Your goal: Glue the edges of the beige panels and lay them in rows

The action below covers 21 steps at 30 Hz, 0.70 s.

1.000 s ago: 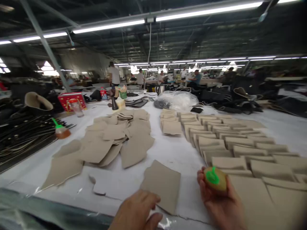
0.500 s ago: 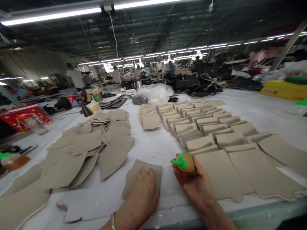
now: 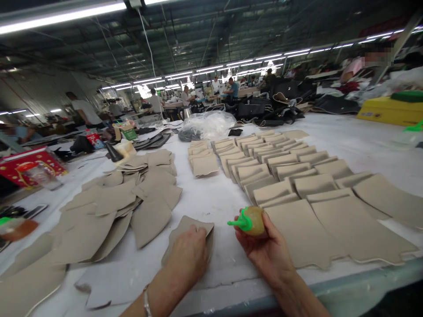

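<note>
My left hand (image 3: 189, 253) is closed on a small beige piece (image 3: 176, 230) near the table's front edge. The fingers are bunched at its right side, where an edge is raised and a layer shows beneath. In my right hand (image 3: 269, 251) is a squeeze bottle (image 3: 255, 221) of yellowish liquid, its green nozzle pointing left. Right of that hand, large beige pieces (image 3: 304, 229) lie flat, overlapping. Beyond them stand rows of folded beige pieces (image 3: 284, 171). A loose pile of flat beige pieces (image 3: 115, 198) spreads over the left side.
A second green-capped bottle (image 3: 20, 229) and a phone (image 3: 35, 211) lie at the far left, near a clear jar (image 3: 38, 175) and a red box (image 3: 49, 160). Clear plastic bags (image 3: 211, 124) lie at the back. A yellow box (image 3: 390, 111) is back right. Several people work beyond.
My left hand has moved slightly left with the small piece, whose right edge is now lifted. The bottle in my right hand has shifted slightly left; the camera view has turned a little.
</note>
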Each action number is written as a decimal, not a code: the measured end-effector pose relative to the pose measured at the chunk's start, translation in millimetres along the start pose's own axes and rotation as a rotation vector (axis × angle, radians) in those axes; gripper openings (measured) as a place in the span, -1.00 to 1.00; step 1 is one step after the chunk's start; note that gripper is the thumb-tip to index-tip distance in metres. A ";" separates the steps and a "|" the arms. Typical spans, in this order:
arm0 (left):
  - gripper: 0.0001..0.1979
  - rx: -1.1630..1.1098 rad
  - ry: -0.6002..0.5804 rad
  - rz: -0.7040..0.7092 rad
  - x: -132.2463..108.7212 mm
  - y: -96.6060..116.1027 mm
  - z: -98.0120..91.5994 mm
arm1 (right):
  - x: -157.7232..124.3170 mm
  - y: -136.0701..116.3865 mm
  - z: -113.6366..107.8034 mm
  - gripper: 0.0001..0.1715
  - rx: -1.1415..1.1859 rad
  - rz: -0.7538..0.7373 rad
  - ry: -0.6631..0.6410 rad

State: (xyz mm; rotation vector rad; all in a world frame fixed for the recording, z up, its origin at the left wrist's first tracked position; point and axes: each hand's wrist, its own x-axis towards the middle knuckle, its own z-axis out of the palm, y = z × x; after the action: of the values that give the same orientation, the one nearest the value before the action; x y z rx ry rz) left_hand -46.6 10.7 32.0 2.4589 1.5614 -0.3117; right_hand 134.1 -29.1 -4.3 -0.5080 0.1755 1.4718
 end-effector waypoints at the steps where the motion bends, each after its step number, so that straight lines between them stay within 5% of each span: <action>1: -0.61 -0.032 0.000 0.041 -0.4 -9.9 1.1 | 0.0 0.1 -0.1 -0.83 0.000 -0.001 -0.002; 5: -0.38 -0.134 0.044 0.043 -7.7 -44.5 8.9 | 1.3 0.6 -1.0 -0.76 -0.011 0.018 -0.003; 10: -0.40 -0.112 0.072 -0.097 -16.9 -56.4 12.1 | 2.3 5.5 -0.9 -0.64 -0.143 -0.029 -0.026; 15: -0.46 -0.291 0.146 -0.072 -13.2 -59.4 14.3 | -0.2 6.5 2.2 -0.40 -0.612 -0.307 -0.167; 21: -0.55 -0.391 0.197 -0.011 -14.1 -62.2 14.1 | 2.5 2.4 11.9 -0.35 -1.207 -0.674 -0.299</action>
State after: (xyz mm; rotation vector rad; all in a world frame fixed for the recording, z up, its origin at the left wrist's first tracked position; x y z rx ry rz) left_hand -109.9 20.3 18.6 2.2252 1.5345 0.2235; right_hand 129.7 -21.7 4.6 -1.1461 -1.0903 0.8250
